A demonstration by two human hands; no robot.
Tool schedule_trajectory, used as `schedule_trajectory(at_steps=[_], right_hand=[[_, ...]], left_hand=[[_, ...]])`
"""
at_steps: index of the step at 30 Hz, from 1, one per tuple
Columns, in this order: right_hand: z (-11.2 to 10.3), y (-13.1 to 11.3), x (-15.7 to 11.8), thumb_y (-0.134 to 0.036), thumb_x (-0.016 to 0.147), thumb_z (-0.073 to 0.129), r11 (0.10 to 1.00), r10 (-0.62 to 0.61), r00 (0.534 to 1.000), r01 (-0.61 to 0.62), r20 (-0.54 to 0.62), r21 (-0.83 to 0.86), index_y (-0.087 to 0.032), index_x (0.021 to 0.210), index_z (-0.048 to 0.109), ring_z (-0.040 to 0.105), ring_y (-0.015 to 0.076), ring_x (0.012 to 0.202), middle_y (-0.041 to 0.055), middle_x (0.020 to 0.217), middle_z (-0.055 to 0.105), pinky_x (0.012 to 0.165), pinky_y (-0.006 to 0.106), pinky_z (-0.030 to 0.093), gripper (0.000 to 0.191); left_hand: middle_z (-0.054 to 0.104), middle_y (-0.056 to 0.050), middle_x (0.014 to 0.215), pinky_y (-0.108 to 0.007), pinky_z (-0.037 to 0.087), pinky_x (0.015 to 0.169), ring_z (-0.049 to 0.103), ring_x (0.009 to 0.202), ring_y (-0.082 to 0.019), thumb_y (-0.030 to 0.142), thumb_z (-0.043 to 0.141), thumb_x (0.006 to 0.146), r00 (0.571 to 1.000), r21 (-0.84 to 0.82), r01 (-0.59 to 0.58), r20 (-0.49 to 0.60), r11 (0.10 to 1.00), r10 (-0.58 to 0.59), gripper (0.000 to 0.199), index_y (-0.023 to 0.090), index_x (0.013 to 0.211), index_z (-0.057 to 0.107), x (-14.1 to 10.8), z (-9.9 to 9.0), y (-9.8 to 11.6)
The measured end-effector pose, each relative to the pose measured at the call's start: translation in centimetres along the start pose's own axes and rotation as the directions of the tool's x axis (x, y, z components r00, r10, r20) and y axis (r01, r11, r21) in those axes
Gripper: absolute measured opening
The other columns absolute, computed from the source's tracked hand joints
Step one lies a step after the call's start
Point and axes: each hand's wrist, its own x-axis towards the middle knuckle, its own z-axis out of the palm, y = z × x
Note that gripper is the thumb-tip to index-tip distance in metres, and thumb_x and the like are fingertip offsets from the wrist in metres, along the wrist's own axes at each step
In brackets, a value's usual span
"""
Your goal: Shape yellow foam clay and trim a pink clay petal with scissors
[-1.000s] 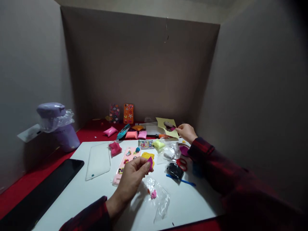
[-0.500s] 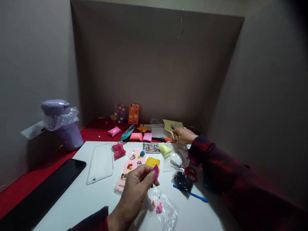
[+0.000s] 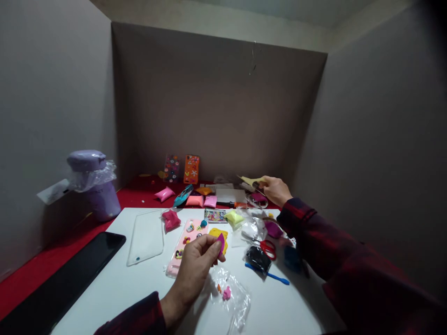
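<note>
My left hand (image 3: 199,260) pinches a flat, pointed magenta piece (image 3: 221,245) between thumb and fingers. Beneath and behind that hand lies a pink phone case (image 3: 173,268) bearing small moulded decorations, beside a flattened yellow lump of modelling clay (image 3: 215,234). At the back right, my right hand (image 3: 275,190) is closed on a pale yellow sheet (image 3: 252,181), seen almost edge-on. Something small and dark shows by its fingertips; I cannot make out what. A clear plastic bag (image 3: 239,304) with small pink and orange bits lies in front of my left hand.
Red scissors (image 3: 268,250), a black packet (image 3: 258,258) and a blue tool (image 3: 277,278) lie on the right. At left are a clear case (image 3: 146,239), a dark phone-like slab (image 3: 70,281) and a purple tumbler (image 3: 101,195). Clay packets (image 3: 194,200) line the back.
The yellow sheet has tilted from showing its face to nearly edge-on in my right hand, uncovering items behind. The view has shifted slightly; my left hand keeps its pinch.
</note>
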Motion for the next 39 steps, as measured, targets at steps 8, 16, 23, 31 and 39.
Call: schedule_trajectory(at_steps=[8, 16, 23, 31, 39], right_hand=[[-5.6, -3.8, -3.0, -0.046, 0.084, 0.047, 0.864, -0.062, 0.981, -0.038, 0.181, 0.502, -0.012, 0.088, 0.063, 0.058, 0.0147, 0.056, 0.0093, 0.078, 0.066, 0.050, 0.024, 0.043, 0.037], [-8.6, -10.1, -8.5, -0.052, 0.080, 0.059, 0.638, -0.427, 0.788, -0.086, 0.444, 0.765, -0.013, 0.078, 0.059, 0.050, 0.0087, 0.052, 0.0018, 0.067, 0.057, 0.046, 0.018, 0.037, 0.040], [-8.5, -10.9, -10.0, -0.047, 0.086, 0.053, 0.617, -0.561, 0.743, 0.080, 0.366, 0.783, -0.014, 0.085, 0.064, 0.049, 0.0097, 0.056, 0.0014, 0.068, 0.057, 0.049, 0.019, 0.037, 0.035], [-9.5, -11.4, -11.5, -0.026, 0.092, 0.044, 0.711, -0.689, 0.593, 0.443, 0.416, 0.547, -0.017, 0.082, 0.065, 0.048, 0.0093, 0.056, -0.0006, 0.064, 0.056, 0.052, 0.019, 0.035, 0.025], [-7.6, -6.9, -8.6, -0.015, 0.083, 0.045, 0.855, -0.518, 0.801, 0.469, 0.301, 0.223, -0.018, 0.075, 0.064, 0.050, 0.0097, 0.057, -0.0003, 0.066, 0.060, 0.053, 0.020, 0.032, 0.021]], left_hand=[[0.059, -0.001, 0.070, -0.022, 0.040, 0.061, 0.052, 0.065, -0.010, 0.039, 0.057, 0.080, 0.973, 0.061, -0.222, -0.052, 0.973, 0.225, 0.024, 0.016, 0.072, 0.060, -0.2, -0.6, 1.4], [0.049, -0.003, 0.131, -0.044, 0.028, 0.107, 0.039, 0.123, -0.022, 0.023, 0.061, 0.079, 0.612, 0.559, -0.695, 0.131, 0.451, 0.780, 0.007, 0.023, 0.078, 0.069, -0.9, -0.8, 7.9], [0.066, -0.006, 0.068, -0.026, 0.042, 0.061, 0.057, 0.065, -0.015, 0.031, 0.060, 0.078, 0.868, 0.419, -0.495, 0.280, 0.761, 0.411, 0.019, 0.017, 0.072, 0.071, -1.3, -0.9, 10.5], [0.060, -0.003, 0.052, -0.021, 0.036, 0.049, 0.051, 0.047, -0.010, 0.022, 0.071, 0.060, 0.918, 0.056, 0.038, 0.392, 0.998, -0.057, 0.014, 0.014, 0.051, 0.064, -1.0, -1.0, 9.9], [0.060, -0.004, 0.050, -0.025, 0.042, 0.048, 0.054, 0.046, -0.014, 0.024, 0.072, 0.057, 0.967, -0.106, 0.113, 0.240, 0.988, -0.085, 0.014, 0.013, 0.055, 0.063, -0.6, -3.0, 9.3]])
